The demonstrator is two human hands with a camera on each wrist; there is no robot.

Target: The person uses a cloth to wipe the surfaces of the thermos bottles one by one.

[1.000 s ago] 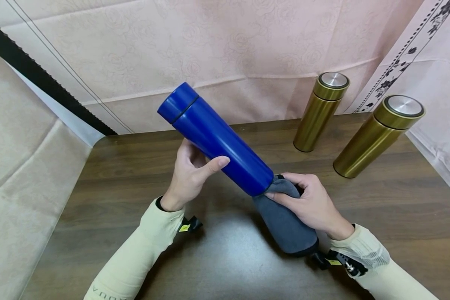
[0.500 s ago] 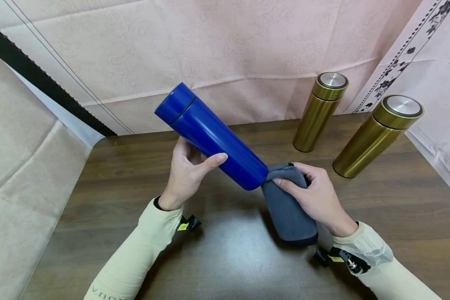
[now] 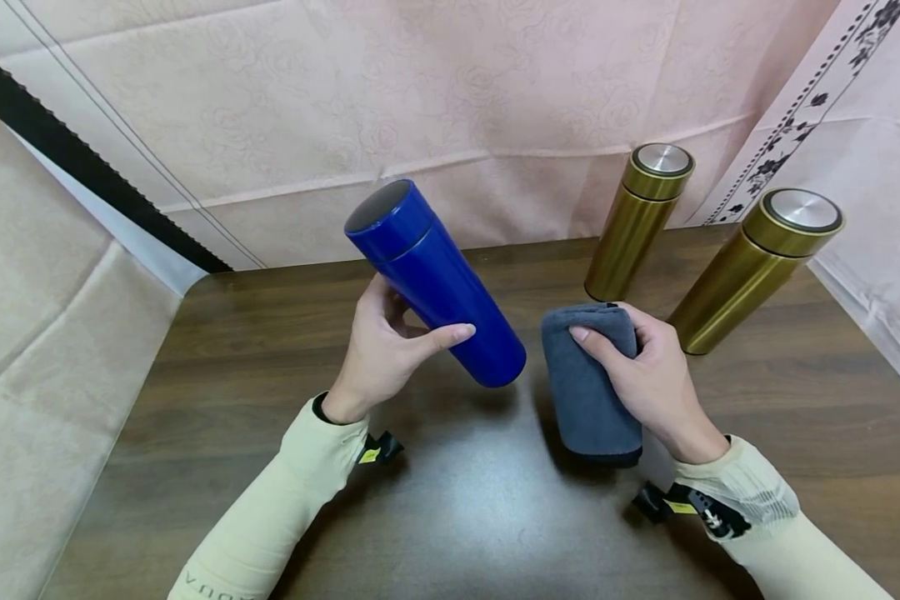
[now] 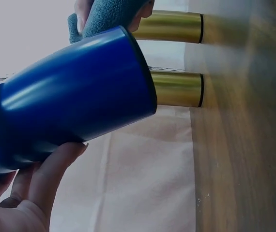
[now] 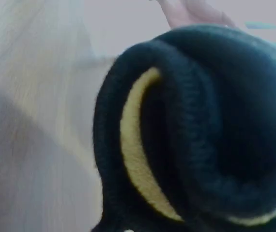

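My left hand (image 3: 378, 354) grips a blue thermos flask (image 3: 450, 292) around its middle, thumb across the front. The flask leans to the left above the table, with its dark lid top showing and its base low on the right. In the left wrist view the flask's base (image 4: 140, 72) faces the table. My right hand (image 3: 648, 375) pinches the upper end of a folded grey cleaning cloth (image 3: 588, 400), thumb in front, a small gap to the right of the flask. Close up in the right wrist view, the cloth's rolled folds (image 5: 191, 121) show a yellow layer inside.
Two gold thermos flasks with silver lid tops stand upright at the back right: a farther one (image 3: 636, 229) and a nearer one (image 3: 753, 275) just behind my right hand. Pale patterned fabric (image 3: 450, 108) hangs behind and beside the brown wooden table (image 3: 232, 400).
The cloth has come away from the flask's base, moving up and right with my right hand. My left hand has turned the flask more upright, bringing its lid top into view.
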